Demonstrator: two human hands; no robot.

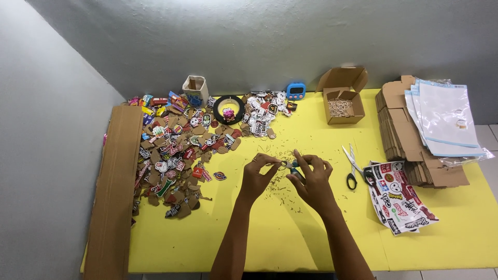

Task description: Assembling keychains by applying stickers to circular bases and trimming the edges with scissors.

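Observation:
Both my hands meet over the middle of the yellow table (259, 233). My left hand (258, 175) pinches a small metal ring between thumb and fingers. My right hand (311, 178) grips a small tool with a blue handle (294, 169), its tip at the ring. The piece between the fingertips is too small to make out. Tiny scraps and shavings (282, 194) lie scattered under and around my hands.
A heap of sticker-faced cardboard cutouts (179, 150) fills the left. Long cardboard strips (115, 186) line the left edge. Also here: tape roll (229, 110), blue timer (296, 91), open box of rings (342, 103), scissors (351, 165), sticker sheets (399, 199), flat boxes and plastic bags (430, 129).

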